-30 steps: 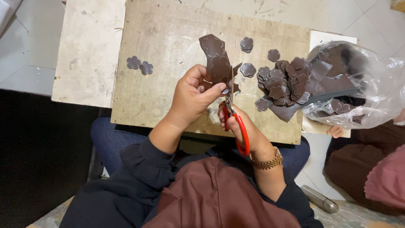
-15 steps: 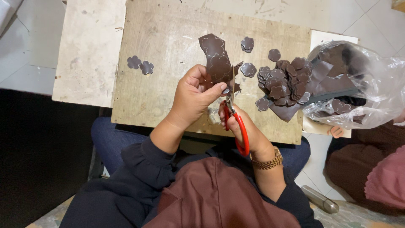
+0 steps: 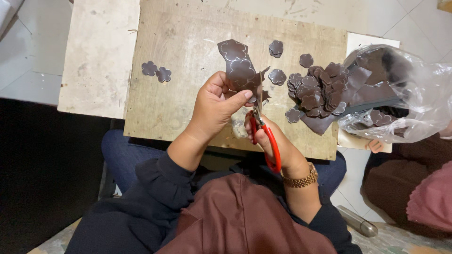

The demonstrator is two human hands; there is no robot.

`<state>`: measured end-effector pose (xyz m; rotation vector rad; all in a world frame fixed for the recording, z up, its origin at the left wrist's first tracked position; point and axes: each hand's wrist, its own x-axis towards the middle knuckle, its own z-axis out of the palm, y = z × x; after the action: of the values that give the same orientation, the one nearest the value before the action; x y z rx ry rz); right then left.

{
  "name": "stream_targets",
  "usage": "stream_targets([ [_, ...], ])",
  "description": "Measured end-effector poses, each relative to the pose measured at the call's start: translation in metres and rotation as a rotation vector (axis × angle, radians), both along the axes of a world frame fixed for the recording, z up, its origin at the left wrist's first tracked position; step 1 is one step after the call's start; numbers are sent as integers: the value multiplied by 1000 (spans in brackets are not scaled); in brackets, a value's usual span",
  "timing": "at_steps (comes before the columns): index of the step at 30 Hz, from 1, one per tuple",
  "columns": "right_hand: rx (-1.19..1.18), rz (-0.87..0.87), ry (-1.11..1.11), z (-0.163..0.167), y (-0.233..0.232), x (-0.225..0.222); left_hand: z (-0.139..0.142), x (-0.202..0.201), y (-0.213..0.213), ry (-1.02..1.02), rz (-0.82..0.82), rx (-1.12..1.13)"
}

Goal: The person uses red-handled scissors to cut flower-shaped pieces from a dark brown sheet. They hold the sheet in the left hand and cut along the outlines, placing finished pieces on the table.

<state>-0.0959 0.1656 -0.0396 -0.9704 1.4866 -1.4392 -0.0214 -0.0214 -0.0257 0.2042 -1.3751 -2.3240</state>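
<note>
**Brown sheet being cut over the surface**

Scissor blades are partly hidden behind the brown sheet [image 3: 240, 68], which is pinched by the left hand [image 3: 214, 106] above the wooden surface [image 3: 188, 37]. Red-handled scissors [image 3: 263, 136] are gripped by the right hand [image 3: 270, 141]. Brown scraps are held in a clear plastic bag [image 3: 405, 94]; cut flower shapes [image 3: 315, 89] are piled beside it.

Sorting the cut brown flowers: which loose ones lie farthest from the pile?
The pair of flowers at the board's left edge, side by side, across from the pile beside the bag.
</note>
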Motion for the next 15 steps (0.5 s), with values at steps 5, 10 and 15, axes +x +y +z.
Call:
stream_targets([
  [5, 17, 18, -7, 6, 1, 0, -1, 2, -3, 8, -7, 17],
  [10, 35, 11, -31, 6, 1, -1, 0, 3, -3, 1, 6, -23],
  [15, 35, 3, -32, 3, 1, -1, -3, 3, -2, 19, 12, 7],
])
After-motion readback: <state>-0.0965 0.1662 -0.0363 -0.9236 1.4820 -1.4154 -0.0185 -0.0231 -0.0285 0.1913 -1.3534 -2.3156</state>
